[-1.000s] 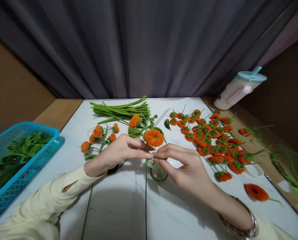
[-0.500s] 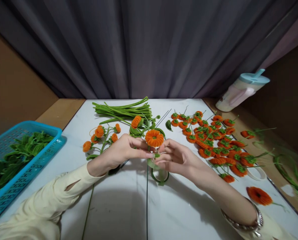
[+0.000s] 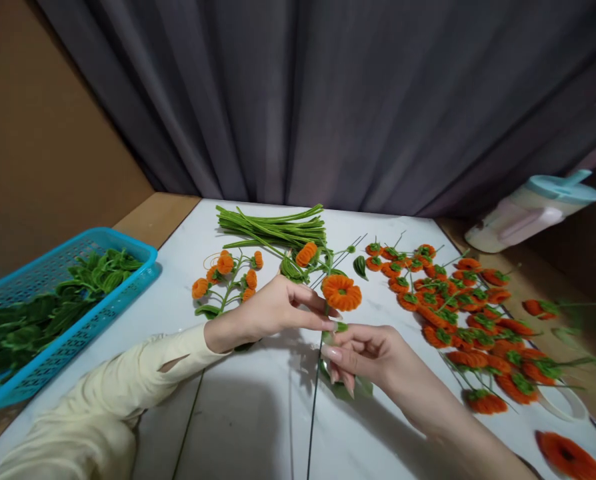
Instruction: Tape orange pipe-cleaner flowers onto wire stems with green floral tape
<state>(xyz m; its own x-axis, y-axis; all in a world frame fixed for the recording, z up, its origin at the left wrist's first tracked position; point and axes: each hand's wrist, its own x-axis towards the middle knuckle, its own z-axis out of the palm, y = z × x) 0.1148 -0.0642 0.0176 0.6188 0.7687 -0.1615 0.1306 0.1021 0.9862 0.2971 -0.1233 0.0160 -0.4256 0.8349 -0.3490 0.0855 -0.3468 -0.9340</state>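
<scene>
Orange flower (image 3: 341, 293) on a green stem, raised above the white board (image 3: 248, 413); it serves as landmark. The left hand (image 3: 278, 310) lies left of and slightly below the flower, its thumb and fingers pinching the stem beneath the bloom. The right hand (image 3: 378, 353) lies below and right of the flower, fingers curled inward beside the stem; whether they grip anything cannot be told. Orange flower heads (image 3: 471, 360) spread right of the flower toward the board's right edge. Left of it, well apart, stands a blue basket (image 3: 154, 253). Open room extends from the flower toward the viewer.
</scene>
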